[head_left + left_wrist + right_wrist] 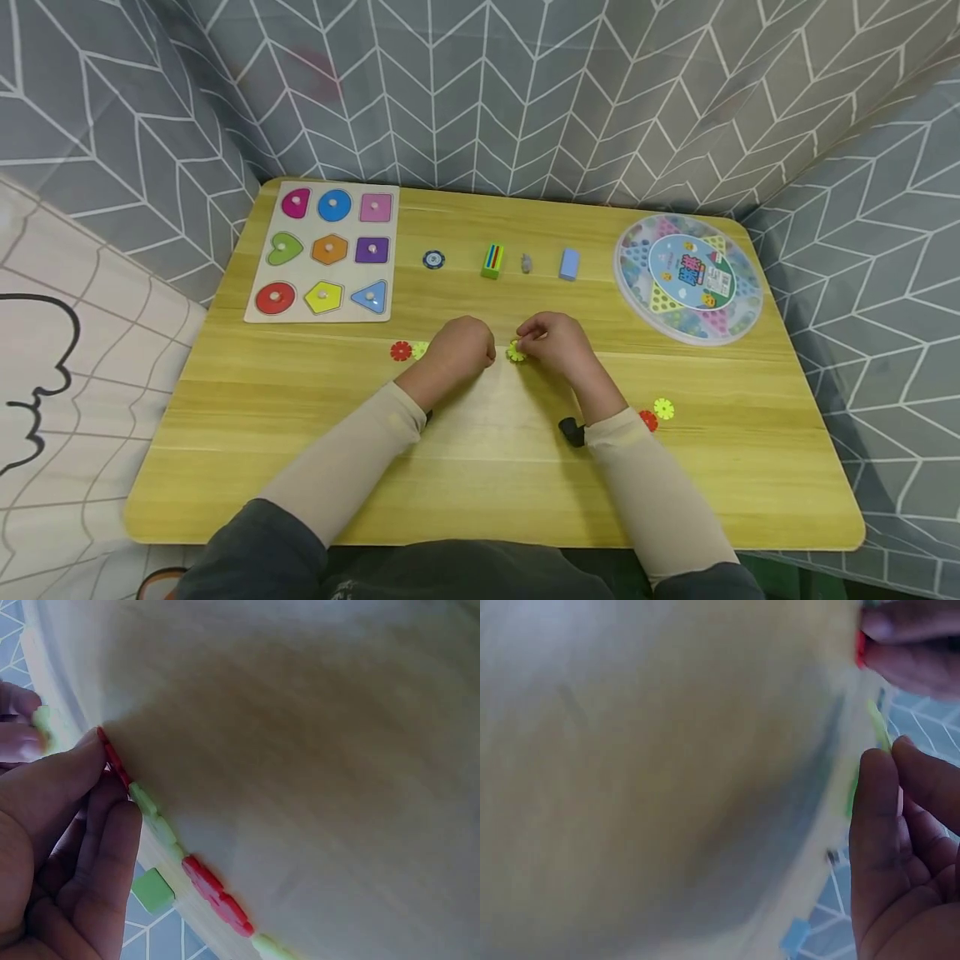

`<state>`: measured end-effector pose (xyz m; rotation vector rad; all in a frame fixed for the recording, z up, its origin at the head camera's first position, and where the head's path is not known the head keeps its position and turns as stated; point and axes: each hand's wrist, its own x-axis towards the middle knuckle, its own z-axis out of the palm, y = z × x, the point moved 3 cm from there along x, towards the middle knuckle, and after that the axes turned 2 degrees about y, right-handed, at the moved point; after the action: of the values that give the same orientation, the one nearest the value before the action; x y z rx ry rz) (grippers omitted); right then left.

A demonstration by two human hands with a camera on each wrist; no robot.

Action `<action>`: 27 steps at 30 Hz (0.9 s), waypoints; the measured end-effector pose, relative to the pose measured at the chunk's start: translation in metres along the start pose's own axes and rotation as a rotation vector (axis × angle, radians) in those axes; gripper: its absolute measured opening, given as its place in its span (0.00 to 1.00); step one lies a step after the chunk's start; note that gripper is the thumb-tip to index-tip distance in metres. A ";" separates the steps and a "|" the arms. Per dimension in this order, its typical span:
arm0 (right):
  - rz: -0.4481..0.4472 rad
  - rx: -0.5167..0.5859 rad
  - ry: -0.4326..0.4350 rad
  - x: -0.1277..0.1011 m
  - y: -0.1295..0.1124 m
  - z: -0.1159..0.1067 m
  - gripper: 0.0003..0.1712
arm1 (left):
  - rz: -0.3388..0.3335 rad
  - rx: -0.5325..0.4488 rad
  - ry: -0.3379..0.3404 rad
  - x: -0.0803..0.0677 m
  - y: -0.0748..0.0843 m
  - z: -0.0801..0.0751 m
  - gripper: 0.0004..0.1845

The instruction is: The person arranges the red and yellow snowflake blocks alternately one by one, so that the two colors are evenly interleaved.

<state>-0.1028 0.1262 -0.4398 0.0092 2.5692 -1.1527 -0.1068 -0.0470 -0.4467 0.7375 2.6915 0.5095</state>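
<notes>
My left hand (459,348) pinches the edge of a red flower-shaped plastic disc (114,759), which is hidden beneath that hand in the head view. From it a line of discs runs along the table, with a yellow-green disc (420,350) and another red disc (401,351) showing to the left of the hand. A short gap to the right, my right hand (558,343) holds a yellow-green flower-shaped disc (515,352) between thumb and fingertips. The right wrist view shows this disc edge-on, apart from the red one.
Beside the right forearm lie a loose yellow-green disc (663,408) and a red disc (648,421). Along the back stand a shape puzzle board (258,292), a round chip (433,260), a striped green block (492,262), a small grey figure (527,263), a blue block (569,264) and a round game board (692,271).
</notes>
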 end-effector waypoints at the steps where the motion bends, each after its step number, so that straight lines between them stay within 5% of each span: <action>1: 0.008 -0.003 -0.004 0.001 0.000 0.004 0.06 | -0.001 -0.004 -0.004 0.000 0.000 0.000 0.03; 6: 0.005 -0.032 -0.012 0.003 -0.001 0.016 0.03 | 0.007 -0.013 0.004 0.000 0.000 0.000 0.05; 18: -0.078 -0.298 0.026 0.004 -0.009 0.022 0.04 | 0.025 -0.002 0.021 -0.002 0.002 -0.002 0.08; 27: -0.087 -0.341 0.040 0.004 -0.010 0.023 0.05 | 0.032 -0.005 0.047 -0.002 0.001 -0.001 0.12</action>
<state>-0.1011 0.1018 -0.4478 -0.1611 2.7925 -0.7336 -0.1046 -0.0477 -0.4449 0.7781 2.7245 0.5482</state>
